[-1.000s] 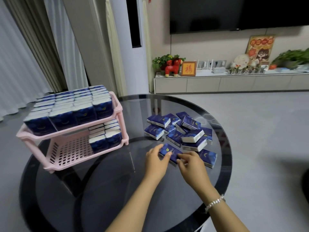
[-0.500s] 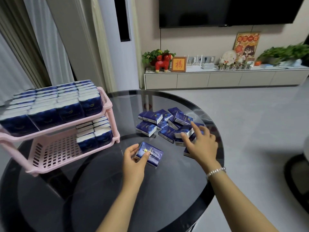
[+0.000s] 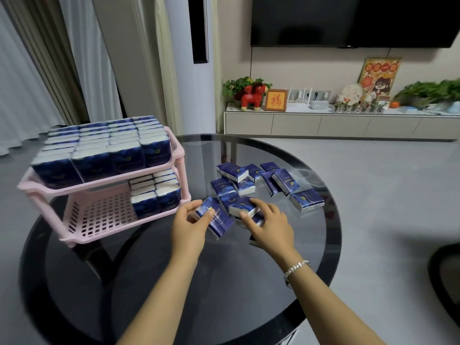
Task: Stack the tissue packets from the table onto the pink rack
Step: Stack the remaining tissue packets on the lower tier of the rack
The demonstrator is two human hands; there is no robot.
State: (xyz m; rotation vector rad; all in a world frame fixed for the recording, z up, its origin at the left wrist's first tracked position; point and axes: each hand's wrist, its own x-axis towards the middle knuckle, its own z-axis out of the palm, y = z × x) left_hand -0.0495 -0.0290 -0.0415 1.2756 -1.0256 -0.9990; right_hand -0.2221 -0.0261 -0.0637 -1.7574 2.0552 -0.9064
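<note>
Clearly we are well along — the pink rack (image 3: 104, 188) has its top shelf packed full and a short stack at the right end of its lower shelf. On the desk (image 3: 249, 282) roughly a dozen loose tissue packets (image 3: 281, 181) remain. Our left hand (image 3: 190, 226) grips one packet (image 3: 216, 217) near the rack, and our right hand (image 3: 270, 226) curls round another packet in the pile (image 3: 242, 207).
</note>
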